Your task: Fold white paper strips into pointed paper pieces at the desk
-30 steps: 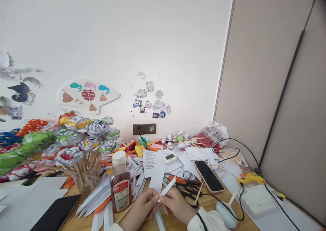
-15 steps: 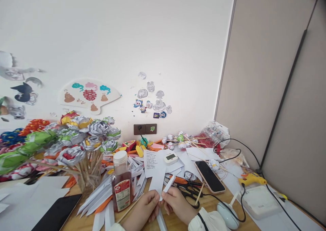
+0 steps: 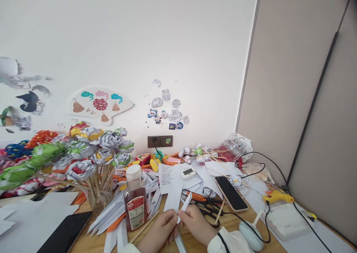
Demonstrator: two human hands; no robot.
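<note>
Hands shifted slightly right, left hand [image 3: 158, 232], right hand [image 3: 195, 223], fingers pinching paper strip [image 3: 185, 205]

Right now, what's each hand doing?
Left hand: closed, pinching the white paper strip.
Right hand: closed, pinching the same strip.

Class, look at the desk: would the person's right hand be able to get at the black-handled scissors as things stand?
Probably yes. The scissors lie uncovered on the desk just beyond the right hand, with nothing between them. But that hand, with the left hand, pinches a white paper strip, so it is occupied.
</note>
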